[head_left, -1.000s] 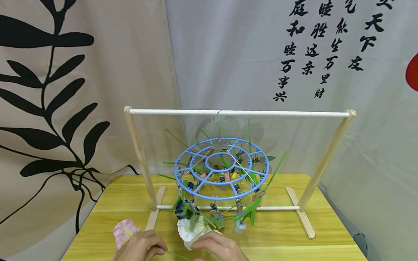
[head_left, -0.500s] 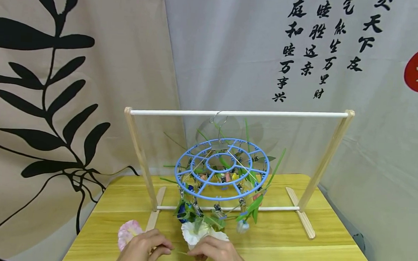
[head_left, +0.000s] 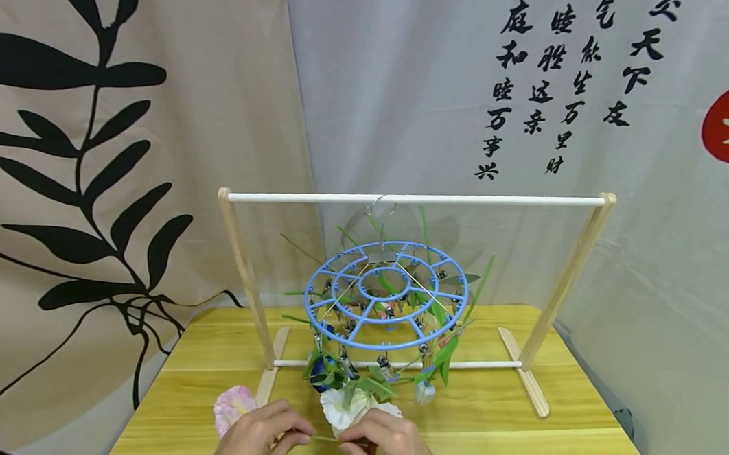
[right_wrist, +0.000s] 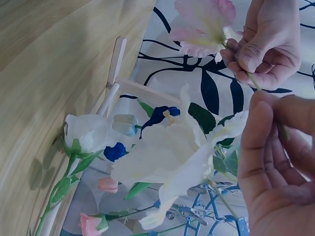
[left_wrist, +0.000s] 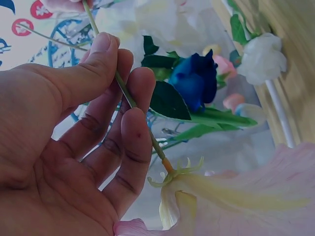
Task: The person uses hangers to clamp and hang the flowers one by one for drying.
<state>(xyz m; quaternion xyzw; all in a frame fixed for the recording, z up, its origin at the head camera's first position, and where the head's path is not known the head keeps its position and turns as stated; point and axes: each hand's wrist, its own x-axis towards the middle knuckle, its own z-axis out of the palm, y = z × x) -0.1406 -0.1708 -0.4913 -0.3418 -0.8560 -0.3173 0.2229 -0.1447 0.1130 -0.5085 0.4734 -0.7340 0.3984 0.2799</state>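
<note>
My left hand point(head_left: 267, 434) pinches the thin green stem point(left_wrist: 127, 93) of a pink artificial flower point(head_left: 231, 409), between thumb and fingers. The pink bloom sits just beyond the little finger in the left wrist view. My right hand point(head_left: 392, 443) pinches the same stem farther along, so a short stretch of it runs level between the hands. Right behind the right hand hangs a large white flower point(right_wrist: 157, 152), with a dark blue rose point(left_wrist: 194, 81) beside it. Both hang under a blue round clip hanger point(head_left: 378, 347).
A rack with a white top bar point(head_left: 465, 198) and wooden legs point(head_left: 566, 279) holds the hanger over the wooden table point(head_left: 575, 451). Several other flowers hang from its clips, among them a white rose point(right_wrist: 86, 132) and a pink bud point(right_wrist: 91, 223). A printed cloth point(head_left: 409, 85) hangs behind.
The left hand and the pink flower have shifted slightly right. The right hand's fingers have closed onto the stem beside the white flower.
</note>
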